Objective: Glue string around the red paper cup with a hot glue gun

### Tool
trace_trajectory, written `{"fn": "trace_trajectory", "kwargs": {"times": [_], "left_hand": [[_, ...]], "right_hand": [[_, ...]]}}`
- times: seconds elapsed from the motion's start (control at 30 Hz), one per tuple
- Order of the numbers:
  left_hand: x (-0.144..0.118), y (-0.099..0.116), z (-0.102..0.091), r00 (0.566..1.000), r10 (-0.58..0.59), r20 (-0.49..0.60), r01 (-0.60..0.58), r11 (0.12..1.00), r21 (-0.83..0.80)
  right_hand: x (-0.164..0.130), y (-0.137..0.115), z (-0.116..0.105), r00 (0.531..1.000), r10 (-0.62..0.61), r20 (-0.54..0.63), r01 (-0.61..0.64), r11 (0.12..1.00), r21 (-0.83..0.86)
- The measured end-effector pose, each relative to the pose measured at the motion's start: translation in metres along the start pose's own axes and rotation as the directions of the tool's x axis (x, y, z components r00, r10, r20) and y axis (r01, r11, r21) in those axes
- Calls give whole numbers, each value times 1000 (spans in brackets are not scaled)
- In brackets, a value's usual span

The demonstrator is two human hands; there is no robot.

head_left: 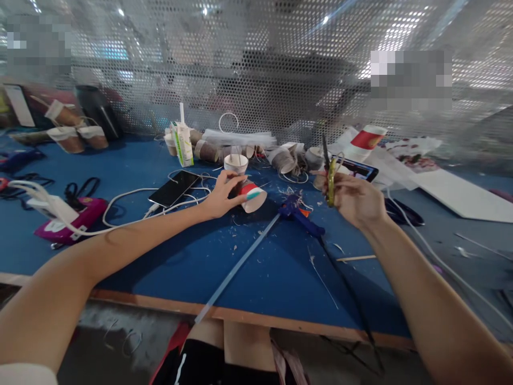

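Your left hand (pixel 222 195) grips the tipped paper cup (pixel 251 196) on the blue table (pixel 168 251), mouth pointing right. Your right hand (pixel 352 199) clasps scissors (pixel 329 174) upright, just beside the cup.

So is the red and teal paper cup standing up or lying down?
Lying down: the red and teal paper cup rests sideways, mouth facing right.
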State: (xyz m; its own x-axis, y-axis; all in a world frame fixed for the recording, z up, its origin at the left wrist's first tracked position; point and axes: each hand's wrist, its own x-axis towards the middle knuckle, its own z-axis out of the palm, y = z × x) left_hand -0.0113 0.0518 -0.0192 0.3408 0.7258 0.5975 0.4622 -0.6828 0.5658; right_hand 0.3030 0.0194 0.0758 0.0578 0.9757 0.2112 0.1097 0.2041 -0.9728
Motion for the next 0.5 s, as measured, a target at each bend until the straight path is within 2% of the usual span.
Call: {"fn": "trace_trajectory", "kwargs": {"times": [0.13,0.2,0.3,0.4,0.5], "left_hand": [[4,-3,-5,983,177,-39,-177,984,3],[5,-3,-6,974,223,-38,-223,975,1],[5,2,-4,974,215,-76,-212,976,50],[4,8,0,964,189,-186,-171,979,106],[2,14,2,944,164,-287,-157,986,46]], "right_hand": [[-8,-7,11,999,-28,-30,27,1000,-13],[-11,-7,15,998,-40,-48,38,999,-38],[-15,-6,19,998,-43,-43,39,996,-85],[-21,-8,21,999,-39,-18,37,991,-125],[-26,-12,24,988,-128,85,146,955,-259]]}}
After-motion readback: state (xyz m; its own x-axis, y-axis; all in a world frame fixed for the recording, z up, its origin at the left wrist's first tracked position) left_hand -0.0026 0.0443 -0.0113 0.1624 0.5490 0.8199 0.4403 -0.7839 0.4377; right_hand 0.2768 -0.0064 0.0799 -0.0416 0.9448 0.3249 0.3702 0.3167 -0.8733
